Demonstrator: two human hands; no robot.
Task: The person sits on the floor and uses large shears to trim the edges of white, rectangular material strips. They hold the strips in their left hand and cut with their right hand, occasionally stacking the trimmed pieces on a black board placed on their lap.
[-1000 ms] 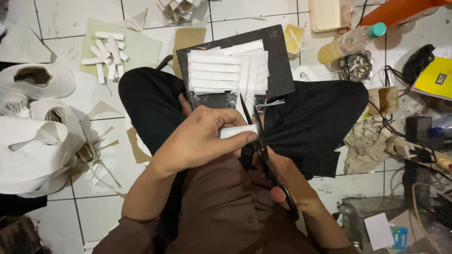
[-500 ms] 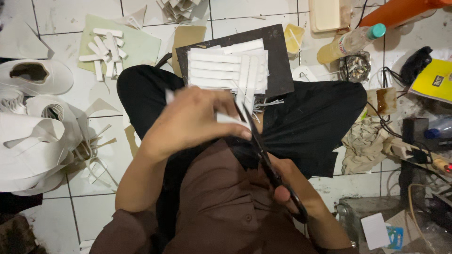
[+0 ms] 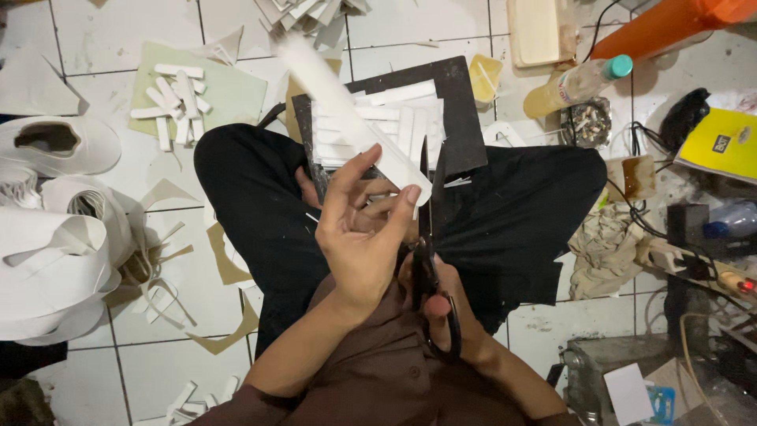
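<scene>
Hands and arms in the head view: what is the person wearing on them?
Both hands are bare: the left hand and right hand show no gloves, and no rings or watch that I can make out. The forearms are uncovered; brown shirt sleeves begin near the elbows. The shirt has a button front.

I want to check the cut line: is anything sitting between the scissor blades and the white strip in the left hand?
Nothing visible. The scissors in the right hand stand open just right of the white strip, which the left hand pinches.

White tiled floor (image 3: 118,47) strewn with pale green card (image 3: 229,87), white paper rolls (image 3: 55,237), yellow booklet (image 3: 721,142)
</scene>
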